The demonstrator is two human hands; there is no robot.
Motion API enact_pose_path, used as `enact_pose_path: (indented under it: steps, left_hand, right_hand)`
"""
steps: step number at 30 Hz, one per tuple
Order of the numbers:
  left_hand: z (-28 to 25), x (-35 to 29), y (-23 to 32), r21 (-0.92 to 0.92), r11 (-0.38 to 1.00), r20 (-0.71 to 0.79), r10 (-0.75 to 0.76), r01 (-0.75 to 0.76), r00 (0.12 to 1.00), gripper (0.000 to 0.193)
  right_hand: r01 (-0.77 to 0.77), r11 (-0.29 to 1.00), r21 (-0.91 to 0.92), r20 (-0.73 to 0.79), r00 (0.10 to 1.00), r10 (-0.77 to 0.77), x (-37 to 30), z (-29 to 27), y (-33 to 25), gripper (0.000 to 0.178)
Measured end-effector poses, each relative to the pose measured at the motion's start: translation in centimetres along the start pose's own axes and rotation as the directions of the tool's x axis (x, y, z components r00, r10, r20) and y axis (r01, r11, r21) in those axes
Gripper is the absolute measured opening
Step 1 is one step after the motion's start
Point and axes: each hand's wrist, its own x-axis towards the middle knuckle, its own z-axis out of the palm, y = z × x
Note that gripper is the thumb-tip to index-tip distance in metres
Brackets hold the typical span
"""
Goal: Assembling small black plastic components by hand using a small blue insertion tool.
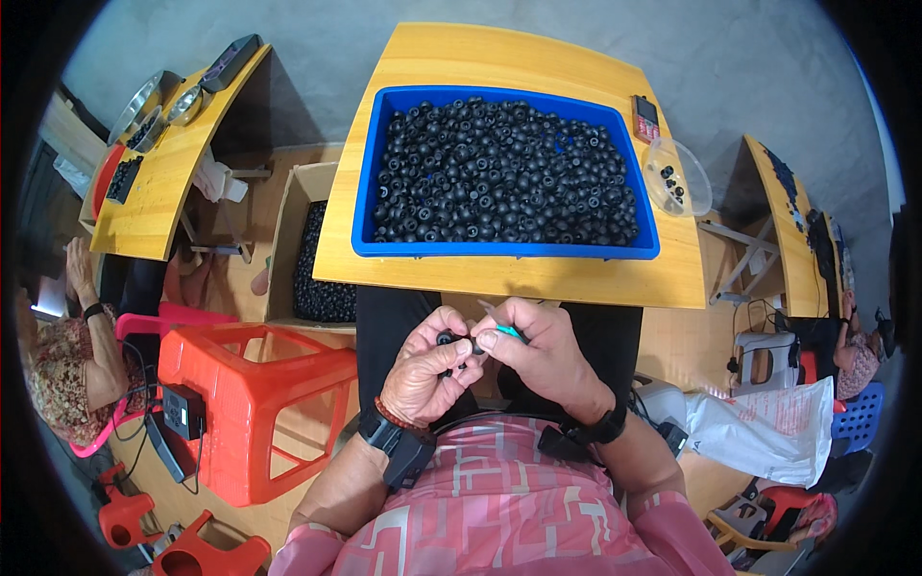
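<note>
My left hand (423,360) is closed around several small black round parts (445,339), pinching them between thumb and fingers above my lap. Close against it, my right hand (547,355) is closed on a small teal-handled tool (509,331) with a thin, pale pointed end; its exact kind is unclear. The two thumbs nearly meet at one black part. Beyond my hands, a blue tray (509,252) heaped with black round, hollow-looking parts (499,178) rests on the yellow wooden table (432,272).
A clear plastic bowl (699,182) with a few black parts and a red-and-black phone (645,120) sit right of the tray. Left below stands a cardboard box (281,264) of black parts beside an orange stool (221,413). Other people work at tables on both sides.
</note>
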Motion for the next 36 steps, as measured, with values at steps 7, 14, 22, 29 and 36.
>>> enact_pose_path:
  steps: [7, 14, 22, 29, 36]
  left_hand:
    - [0.5, 0.0, 0.8, 0.021, 0.999, -0.019, 0.041, -0.04, 0.999, 0.024]
    - [1.9, -0.6, 4.4, -0.077, 0.922, 0.083, 0.384, -0.379, 0.919, 0.025]
    - [-2.3, -2.6, 14.2, 0.293, 0.742, -0.488, 0.659, -0.604, 0.573, 0.025]
    - [-3.1, -3.3, 13.8, 0.014, 0.814, -0.35, 0.548, -0.58, 0.76, 0.038]
    - [2.9, -1.8, 4.7, -0.262, 0.935, -0.029, 0.241, -0.24, 0.97, 0.059]
  right_hand:
    - [-0.096, 0.995, -0.011, -0.155, 0.984, 0.093, -0.3, -0.5, 2.6, 0.018]
    - [-0.104, 0.994, -0.029, -0.098, 0.99, 0.101, -2.0, -1.7, 3.0, 0.014]
    - [-0.081, 0.992, 0.097, -0.056, 0.995, 0.087, -2.5, -1.4, 3.5, 0.013]
    - [-0.091, 0.996, -0.011, -0.075, 0.993, 0.09, -2.6, -1.5, 2.9, 0.013]
    - [0.096, 0.993, -0.073, -0.168, 0.98, -0.107, -2.1, -0.2, 0.8, 0.015]
